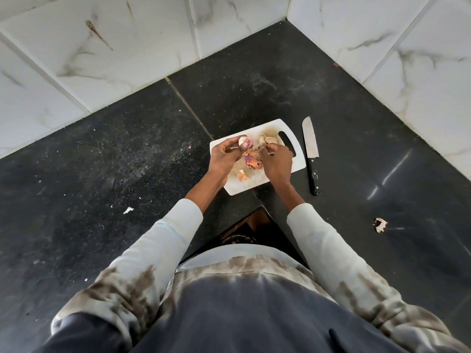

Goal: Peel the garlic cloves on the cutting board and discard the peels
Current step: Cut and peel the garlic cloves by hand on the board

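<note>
Pinching a garlic clove (244, 142), left hand (224, 159); right hand (277, 161) grip unclear.

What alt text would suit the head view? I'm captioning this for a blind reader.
Seen from above, a person's left hand pinches a pale purple-tinged garlic clove while the right hand picks at its skin, over a white plastic cutting board holding a pile of pinkish peels. A black-handled kitchen knife lies right of the board on the black stone counter.
</note>
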